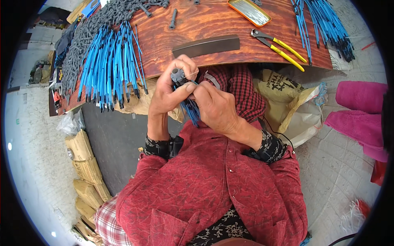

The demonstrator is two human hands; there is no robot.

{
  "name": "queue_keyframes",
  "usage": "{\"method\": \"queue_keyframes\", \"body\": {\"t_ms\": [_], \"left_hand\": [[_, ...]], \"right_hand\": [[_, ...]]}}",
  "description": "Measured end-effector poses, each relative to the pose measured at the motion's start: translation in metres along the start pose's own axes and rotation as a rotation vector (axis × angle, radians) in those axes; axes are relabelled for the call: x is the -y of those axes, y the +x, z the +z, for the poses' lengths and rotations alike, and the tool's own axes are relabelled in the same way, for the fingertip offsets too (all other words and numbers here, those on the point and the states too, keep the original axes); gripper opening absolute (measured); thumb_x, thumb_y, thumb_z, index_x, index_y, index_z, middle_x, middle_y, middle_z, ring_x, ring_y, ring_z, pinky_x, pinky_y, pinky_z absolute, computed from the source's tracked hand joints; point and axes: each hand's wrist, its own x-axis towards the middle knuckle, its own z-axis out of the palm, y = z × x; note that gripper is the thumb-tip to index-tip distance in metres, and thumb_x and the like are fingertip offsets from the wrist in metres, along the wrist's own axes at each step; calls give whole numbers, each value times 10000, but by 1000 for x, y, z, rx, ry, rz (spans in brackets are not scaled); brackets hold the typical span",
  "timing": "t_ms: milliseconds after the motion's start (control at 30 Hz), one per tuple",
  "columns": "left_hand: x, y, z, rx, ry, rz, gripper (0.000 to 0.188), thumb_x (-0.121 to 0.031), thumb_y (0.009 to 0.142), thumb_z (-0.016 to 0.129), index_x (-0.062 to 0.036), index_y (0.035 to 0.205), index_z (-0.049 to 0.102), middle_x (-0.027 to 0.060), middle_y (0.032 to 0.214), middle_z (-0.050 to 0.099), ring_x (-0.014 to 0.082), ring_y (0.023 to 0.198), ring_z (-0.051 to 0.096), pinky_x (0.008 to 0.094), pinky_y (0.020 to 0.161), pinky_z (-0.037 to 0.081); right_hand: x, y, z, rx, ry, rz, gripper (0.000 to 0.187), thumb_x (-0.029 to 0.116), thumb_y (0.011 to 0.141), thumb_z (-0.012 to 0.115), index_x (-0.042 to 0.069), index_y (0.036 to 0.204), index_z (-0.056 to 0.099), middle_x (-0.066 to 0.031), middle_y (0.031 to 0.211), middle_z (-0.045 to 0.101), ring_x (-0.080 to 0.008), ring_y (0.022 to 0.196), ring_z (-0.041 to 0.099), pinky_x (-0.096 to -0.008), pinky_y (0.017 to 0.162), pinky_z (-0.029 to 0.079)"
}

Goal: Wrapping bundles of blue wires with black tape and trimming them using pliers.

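Observation:
In front of my chest, my left hand (169, 87) is closed around a grey ribbed plastic hub (177, 74), its round hollow end facing up. Several thin blue rods (189, 110) with dark ends hang below it between my hands. A fine pale wire (191, 74) sticks out sideways from the hub. My right hand (216, 105) meets the left thumb, its fingers pinched together beside the hub. A bit of blue shows at those fingertips, but what they grip is mostly hidden.
On the reddish wooden table (209, 24) lie a pile of blue rods (113, 65), grey plastic parts (78, 53), a dark curved bar (206, 46), yellow-handled pincers (283, 49) and an orange-rimmed tin of wires (251, 12). More blue rods (328, 24) hang at the right. A woven sack (303, 119) stands below.

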Motion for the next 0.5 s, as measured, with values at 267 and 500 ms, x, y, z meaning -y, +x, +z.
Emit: {"method": "queue_keyframes", "body": {"t_ms": [267, 500], "left_hand": [[3, -12, -3, -37, -83, -2, 232, -108, 872, 720, -60, 963, 513, 65, 947, 441, 183, 876, 456, 340, 777, 405], [-1, -20, -11, -56, -94, -4, 281, -213, 869, 746, -80, 934, 507, 79, 933, 479, 192, 856, 478, 347, 772, 419]], "right_hand": [[-3, 0, -3, -43, 88, -15, 174, 119, 835, 762, 56, 904, 615, -85, 773, 583, -262, 658, 642, -384, 541, 509], [-17, 3, -14, -18, 313, 177, 148, 180, 883, 743, 73, 897, 642, -83, 865, 648, -278, 741, 668, -379, 601, 511]]}}
